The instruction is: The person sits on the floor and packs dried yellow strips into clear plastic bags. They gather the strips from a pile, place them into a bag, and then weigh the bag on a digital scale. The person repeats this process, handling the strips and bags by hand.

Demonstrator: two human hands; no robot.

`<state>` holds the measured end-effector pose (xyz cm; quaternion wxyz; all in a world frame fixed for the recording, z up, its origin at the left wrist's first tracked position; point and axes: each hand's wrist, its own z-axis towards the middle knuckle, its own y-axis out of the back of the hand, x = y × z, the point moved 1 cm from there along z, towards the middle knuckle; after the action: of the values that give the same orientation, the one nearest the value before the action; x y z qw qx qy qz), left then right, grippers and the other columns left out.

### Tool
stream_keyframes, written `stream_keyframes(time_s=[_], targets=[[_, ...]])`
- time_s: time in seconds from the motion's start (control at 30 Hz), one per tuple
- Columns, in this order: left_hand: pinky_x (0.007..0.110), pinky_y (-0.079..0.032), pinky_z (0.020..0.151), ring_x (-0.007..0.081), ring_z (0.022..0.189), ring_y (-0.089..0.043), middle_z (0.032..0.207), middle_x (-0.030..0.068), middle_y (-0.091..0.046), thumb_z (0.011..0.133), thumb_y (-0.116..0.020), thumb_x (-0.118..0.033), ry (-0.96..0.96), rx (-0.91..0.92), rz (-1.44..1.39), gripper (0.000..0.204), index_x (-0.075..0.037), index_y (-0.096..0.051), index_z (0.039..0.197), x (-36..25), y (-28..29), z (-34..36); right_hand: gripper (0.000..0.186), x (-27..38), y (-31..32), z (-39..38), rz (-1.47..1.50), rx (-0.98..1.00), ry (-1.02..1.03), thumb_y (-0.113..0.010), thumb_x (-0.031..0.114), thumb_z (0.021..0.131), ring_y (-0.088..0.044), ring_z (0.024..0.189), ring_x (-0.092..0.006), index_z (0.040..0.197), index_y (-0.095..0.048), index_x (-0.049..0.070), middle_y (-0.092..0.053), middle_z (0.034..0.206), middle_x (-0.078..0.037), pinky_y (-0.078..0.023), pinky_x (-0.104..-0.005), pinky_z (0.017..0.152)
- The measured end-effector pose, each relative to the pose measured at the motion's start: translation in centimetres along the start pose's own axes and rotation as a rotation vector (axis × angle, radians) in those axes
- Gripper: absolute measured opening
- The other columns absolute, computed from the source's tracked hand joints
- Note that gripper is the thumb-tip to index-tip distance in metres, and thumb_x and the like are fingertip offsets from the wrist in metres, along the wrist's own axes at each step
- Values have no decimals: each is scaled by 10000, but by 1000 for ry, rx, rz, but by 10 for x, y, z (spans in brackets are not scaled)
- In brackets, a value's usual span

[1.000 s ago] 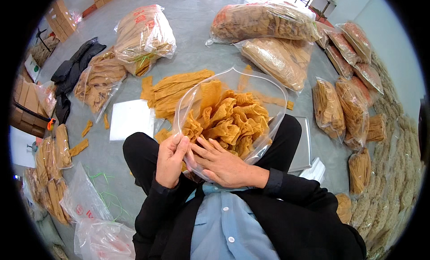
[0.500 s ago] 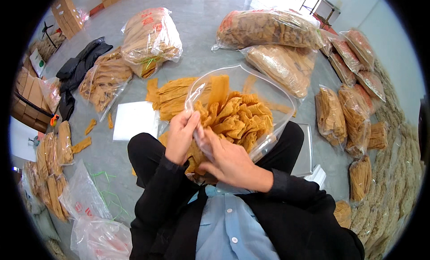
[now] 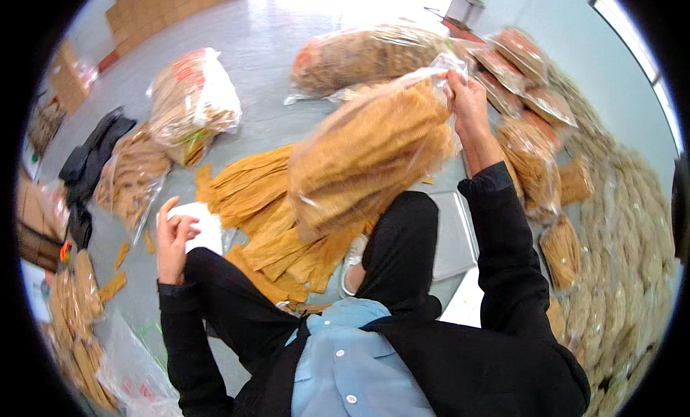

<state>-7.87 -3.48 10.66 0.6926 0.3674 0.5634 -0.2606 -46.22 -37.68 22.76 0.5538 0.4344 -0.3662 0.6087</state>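
My right hand [image 3: 468,104] is raised at the right, its fingers closed on the gathered mouth of a clear plastic bag [image 3: 374,155]. Packed with yellow-brown wrinkled strips, the bag hangs tilted in front of my knees. Under it and to its left, loose flat yellow-brown strips [image 3: 248,183] are spread on the floor. My left hand [image 3: 175,234] is apart from the bag, fingers spread and holding nothing. Just beside that hand lies a white square stack [image 3: 205,226], partly covered by the hand and my knee.
Large filled bags [image 3: 195,101] stand ahead on the grey floor. At the right lie smaller filled bags [image 3: 530,158], a flat grey tray [image 3: 454,234] and many pale bundles [image 3: 618,273]. To the left are dark cloth [image 3: 97,158], more brown strips [image 3: 75,331] and an empty plastic bag [image 3: 136,367].
The bag has gone from lying open-mouthed before me to hanging by its gathered top from my right hand, up and rightward. My left hand has let go and moved left.
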Motion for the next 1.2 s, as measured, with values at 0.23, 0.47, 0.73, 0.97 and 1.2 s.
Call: stream_keyframes(time_s=[0.23, 0.47, 0.73, 0.97, 1.2], targets=[[223, -448, 640, 114, 686, -578, 820, 62, -615, 893, -519, -138, 85, 191, 184, 479, -61, -310, 1317, 86, 22, 23, 219, 4, 65, -19, 155, -246, 45, -519, 193, 923, -322, 466, -23, 891, -656, 26, -455, 602, 60, -213, -189, 413], [233, -441, 693, 120, 730, -565, 807, 69, -607, 861, -532, -65, 114, 203, 69, 507, -41, -319, 1321, 74, 6, 18, 211, -77, 161, -134, -188, -539, 10, -504, 186, 930, -340, 527, -20, 912, -668, 55, -439, 624, 80, -247, -198, 461], [228, -428, 706, 112, 734, -554, 817, 63, -607, 867, -550, -90, 109, 241, 191, 469, -51, -370, 1299, 84, 2, 28, 226, -148, 189, -303, -336, -617, -336, -516, 191, 927, -415, 649, -54, 852, -608, -1, -493, 704, 22, -336, -215, 572], [247, -449, 723, 117, 752, -562, 810, 55, -600, 868, -541, -79, 57, 276, 358, 351, -31, -465, 1207, 79, -9, 30, 136, -169, 200, -334, -273, -667, -366, -546, 146, 897, -449, 649, -40, 902, -577, 14, -532, 740, 26, -353, -196, 578], [246, -452, 719, 120, 749, -565, 804, 55, -598, 868, -546, -98, 62, 239, 385, 271, -12, -517, 1123, 73, -3, 23, 304, -172, 185, -345, -290, -681, -326, -529, 191, 900, -474, 898, -136, 1128, -463, 1, -506, 981, -58, -391, -275, 818]])
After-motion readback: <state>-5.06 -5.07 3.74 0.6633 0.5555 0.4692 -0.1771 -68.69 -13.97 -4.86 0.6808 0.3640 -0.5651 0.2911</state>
